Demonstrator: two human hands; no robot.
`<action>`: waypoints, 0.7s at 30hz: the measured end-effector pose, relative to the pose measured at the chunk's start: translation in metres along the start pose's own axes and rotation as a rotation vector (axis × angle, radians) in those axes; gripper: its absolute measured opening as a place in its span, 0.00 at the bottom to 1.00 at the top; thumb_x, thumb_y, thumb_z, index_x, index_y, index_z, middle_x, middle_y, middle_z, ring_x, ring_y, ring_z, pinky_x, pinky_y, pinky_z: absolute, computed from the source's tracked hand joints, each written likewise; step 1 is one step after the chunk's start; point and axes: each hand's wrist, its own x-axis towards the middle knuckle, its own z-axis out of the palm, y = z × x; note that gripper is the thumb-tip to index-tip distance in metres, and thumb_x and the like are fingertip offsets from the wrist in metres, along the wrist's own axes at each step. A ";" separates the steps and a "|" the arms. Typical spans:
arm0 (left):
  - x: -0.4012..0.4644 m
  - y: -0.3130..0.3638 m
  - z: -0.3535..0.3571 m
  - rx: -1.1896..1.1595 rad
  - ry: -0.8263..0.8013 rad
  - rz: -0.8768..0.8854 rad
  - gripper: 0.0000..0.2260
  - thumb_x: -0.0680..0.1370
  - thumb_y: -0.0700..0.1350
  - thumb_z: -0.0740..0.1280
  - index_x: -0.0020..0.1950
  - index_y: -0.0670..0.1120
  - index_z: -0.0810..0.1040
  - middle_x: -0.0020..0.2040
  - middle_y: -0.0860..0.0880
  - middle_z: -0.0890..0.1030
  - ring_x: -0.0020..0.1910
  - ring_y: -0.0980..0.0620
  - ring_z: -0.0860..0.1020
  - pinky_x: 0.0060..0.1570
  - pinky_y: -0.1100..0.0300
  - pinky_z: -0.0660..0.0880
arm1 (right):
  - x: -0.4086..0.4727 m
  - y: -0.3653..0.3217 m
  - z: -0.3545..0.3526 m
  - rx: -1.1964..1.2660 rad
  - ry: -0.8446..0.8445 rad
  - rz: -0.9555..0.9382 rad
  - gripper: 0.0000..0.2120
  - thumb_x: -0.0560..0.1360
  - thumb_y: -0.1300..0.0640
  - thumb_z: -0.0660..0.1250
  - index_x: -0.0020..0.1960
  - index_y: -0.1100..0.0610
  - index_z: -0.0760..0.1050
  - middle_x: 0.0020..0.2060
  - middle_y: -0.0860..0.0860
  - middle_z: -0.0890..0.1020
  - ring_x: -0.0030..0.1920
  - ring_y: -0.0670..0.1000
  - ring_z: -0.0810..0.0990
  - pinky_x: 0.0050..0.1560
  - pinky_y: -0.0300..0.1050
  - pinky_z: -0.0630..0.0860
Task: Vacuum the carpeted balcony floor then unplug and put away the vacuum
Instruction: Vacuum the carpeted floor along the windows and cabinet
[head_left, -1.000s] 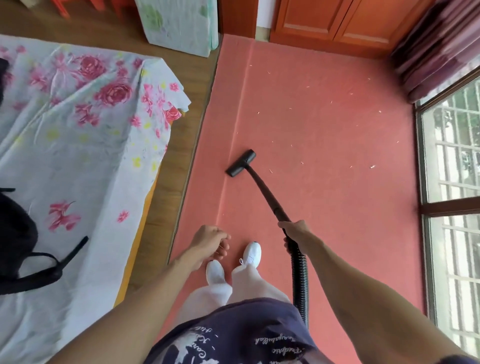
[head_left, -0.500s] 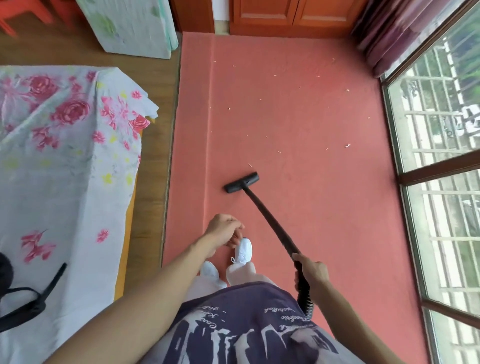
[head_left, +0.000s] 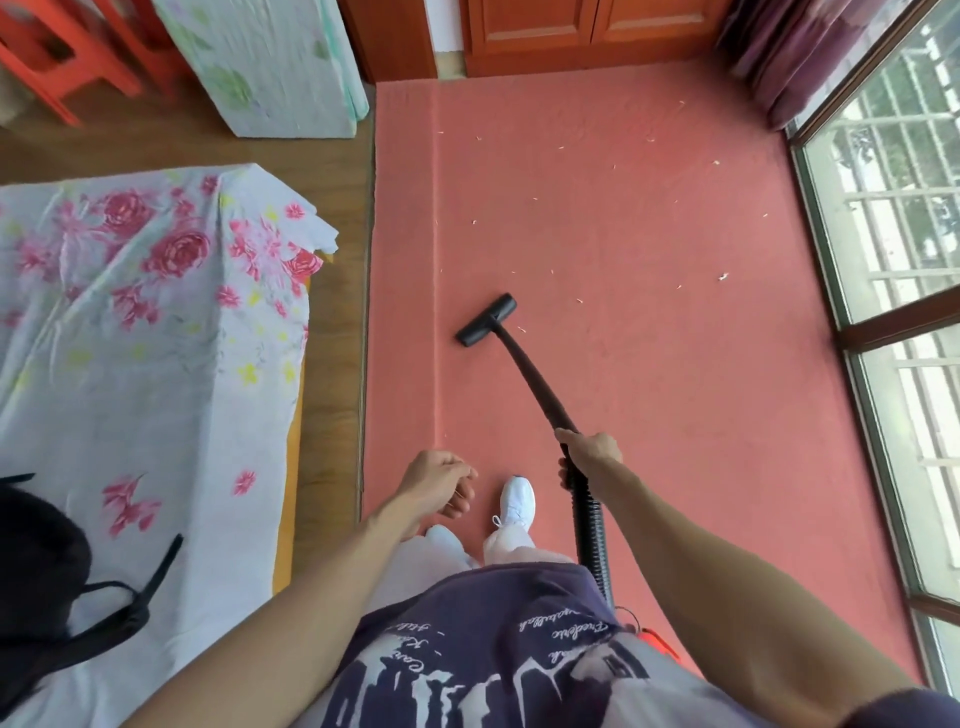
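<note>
A black vacuum nozzle (head_left: 486, 319) lies on the red carpet (head_left: 649, 395), near a seam on the carpet's left side. Its black wand (head_left: 535, 387) runs back and to the right to my right hand (head_left: 589, 457), which grips it where the ribbed hose (head_left: 589, 535) begins. The hose drops behind my shirt. My left hand (head_left: 441, 483) hangs over my feet with loosely curled fingers and holds nothing. Small pale scraps (head_left: 723, 277) are scattered over the far and right carpet. A red-orange bit (head_left: 655, 638) shows at my right hip; the vacuum body is hidden.
A bed with a rose-print sheet (head_left: 156, 322) fills the left, a black bag (head_left: 47, 571) on it. A wood floor strip (head_left: 337, 338) separates bed and carpet. Barred glass windows (head_left: 904, 291) line the right, a purple curtain (head_left: 789, 57) and wooden cabinet (head_left: 582, 31) stand at the far end.
The nozzle was pulled back toward my feet, then pushed forward again along the seam. My right hand stayed on the wand. The view swung right, then back left.
</note>
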 end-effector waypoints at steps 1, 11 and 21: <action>0.000 -0.002 -0.001 -0.004 0.001 -0.002 0.08 0.78 0.37 0.62 0.49 0.36 0.80 0.34 0.43 0.80 0.29 0.48 0.76 0.28 0.60 0.75 | -0.005 0.002 0.002 -0.015 0.016 -0.019 0.12 0.73 0.56 0.71 0.44 0.65 0.75 0.30 0.57 0.80 0.23 0.53 0.76 0.26 0.43 0.76; 0.004 -0.016 -0.027 -0.047 -0.021 0.052 0.08 0.77 0.38 0.61 0.46 0.38 0.80 0.34 0.43 0.79 0.29 0.47 0.76 0.27 0.61 0.73 | -0.057 0.094 -0.039 0.272 0.249 0.136 0.13 0.73 0.57 0.71 0.39 0.66 0.74 0.27 0.59 0.74 0.23 0.53 0.71 0.24 0.42 0.70; -0.006 -0.055 -0.093 -0.099 0.073 0.028 0.08 0.78 0.38 0.62 0.48 0.35 0.79 0.34 0.43 0.79 0.28 0.49 0.76 0.28 0.60 0.74 | -0.015 0.032 0.022 0.226 0.069 0.056 0.12 0.75 0.56 0.70 0.45 0.65 0.72 0.29 0.58 0.72 0.25 0.53 0.71 0.24 0.43 0.72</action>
